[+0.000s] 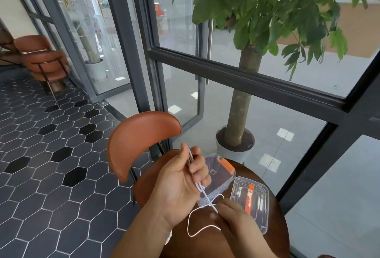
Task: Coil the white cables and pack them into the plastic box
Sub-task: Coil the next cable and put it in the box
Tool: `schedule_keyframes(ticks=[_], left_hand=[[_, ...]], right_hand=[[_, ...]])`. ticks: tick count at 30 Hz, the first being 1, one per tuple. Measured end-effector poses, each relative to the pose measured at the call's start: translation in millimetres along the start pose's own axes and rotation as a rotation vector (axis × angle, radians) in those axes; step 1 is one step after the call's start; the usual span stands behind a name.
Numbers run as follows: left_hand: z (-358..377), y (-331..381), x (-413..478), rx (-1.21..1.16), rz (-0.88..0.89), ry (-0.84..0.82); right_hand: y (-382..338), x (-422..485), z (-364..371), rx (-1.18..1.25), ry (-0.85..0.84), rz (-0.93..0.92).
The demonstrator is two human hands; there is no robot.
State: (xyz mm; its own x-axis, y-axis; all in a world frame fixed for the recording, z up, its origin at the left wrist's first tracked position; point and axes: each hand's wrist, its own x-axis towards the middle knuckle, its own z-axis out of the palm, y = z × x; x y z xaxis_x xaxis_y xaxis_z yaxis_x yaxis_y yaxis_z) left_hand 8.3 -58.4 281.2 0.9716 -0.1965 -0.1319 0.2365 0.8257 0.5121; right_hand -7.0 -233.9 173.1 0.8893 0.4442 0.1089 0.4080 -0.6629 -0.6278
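My left hand (pixel 181 181) is raised above the round brown table (pixel 275 200), palm up, its fingers curled round several turns of a white cable (pixel 192 219). From that hand the cable runs down to my right hand (pixel 232 218), which pinches it low over the table. A loose loop of the same cable lies on the tabletop between my wrists. Just behind my left hand stands the clear plastic box (pixel 222 177) with an orange latch, open. Its clear lid (pixel 251 204), also with an orange clip, lies flat to the right.
A brown chair (pixel 139 140) stands close to the table's far left side. Behind the table a potted tree (pixel 236 134) in a white pot stands against the dark-framed glass wall. Hexagon-tiled floor spreads to the left, with more brown chairs (pixel 41 60) further back.
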Motion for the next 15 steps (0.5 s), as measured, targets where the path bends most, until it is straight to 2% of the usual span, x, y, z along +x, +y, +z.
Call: schedule_keyframes(ticks=[1, 4, 7, 9, 10, 12, 15], left_hand=[[-1, -2, -1, 0.003, -0.043, -0.050], [-6, -11, -5, 0.038, -0.187, -0.235], [-7, -13, -10, 0.305, -0.288, -0.351], [-9, -10, -13, 0.551, -0.362, -0.350], [-10, -7, -13, 0.641, -0.405, -0.336], [-13, 0, -13, 0.781, -0.456, -0.312], [-19, 0, -11, 0.901, -0.390, -0.200]], right_hand=[[7, 9, -1, -0.065, 0.038, -0.044], [10, 41, -25, -0.162, -0.053, -0.041], [4, 73, -60, -0.271, -0.083, -0.210], [-6, 90, -84, -0.394, -0.173, -0.355], [-16, 95, -95, -0.448, -0.231, -0.372], [-35, 98, -115, -0.544, -0.274, -0.330], [-57, 88, -137, -0.600, -0.244, -0.253]])
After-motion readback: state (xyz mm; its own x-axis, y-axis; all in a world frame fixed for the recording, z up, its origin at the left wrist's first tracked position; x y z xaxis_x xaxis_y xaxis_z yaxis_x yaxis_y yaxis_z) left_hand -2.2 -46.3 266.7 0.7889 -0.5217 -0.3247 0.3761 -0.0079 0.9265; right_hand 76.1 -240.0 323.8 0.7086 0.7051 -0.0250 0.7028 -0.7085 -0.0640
